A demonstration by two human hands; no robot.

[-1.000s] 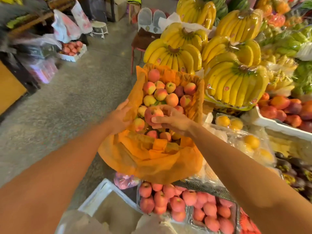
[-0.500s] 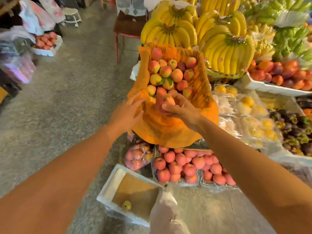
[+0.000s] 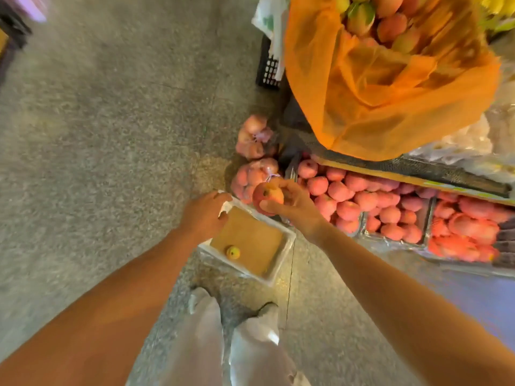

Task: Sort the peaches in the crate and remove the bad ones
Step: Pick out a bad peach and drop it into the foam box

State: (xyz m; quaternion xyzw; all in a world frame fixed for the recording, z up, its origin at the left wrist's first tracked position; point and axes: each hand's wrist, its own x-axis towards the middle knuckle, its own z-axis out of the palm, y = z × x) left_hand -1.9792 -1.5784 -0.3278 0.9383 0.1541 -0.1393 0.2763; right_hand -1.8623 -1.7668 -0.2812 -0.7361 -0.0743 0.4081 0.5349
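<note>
My right hand grips a red-and-yellow peach above the far corner of a white foam box on the floor. The box has a brown cardboard bottom with one small yellowish peach lying in it. My left hand hangs over the box's left rim with fingers loosely curled and holds nothing. The peach crate, lined with orange plastic, stands up at the top right with several peaches inside.
Trays of pink-red fruit run along the floor to the right of the box. Bagged fruit lies beyond it. A black crate stands by the stall. My legs and shoes are just behind the box. Grey concrete floor spreads left.
My right hand has carried the peach down from the crate to just above the white box. My left hand left the orange liner and dropped toward the box. The view tilted down.
</note>
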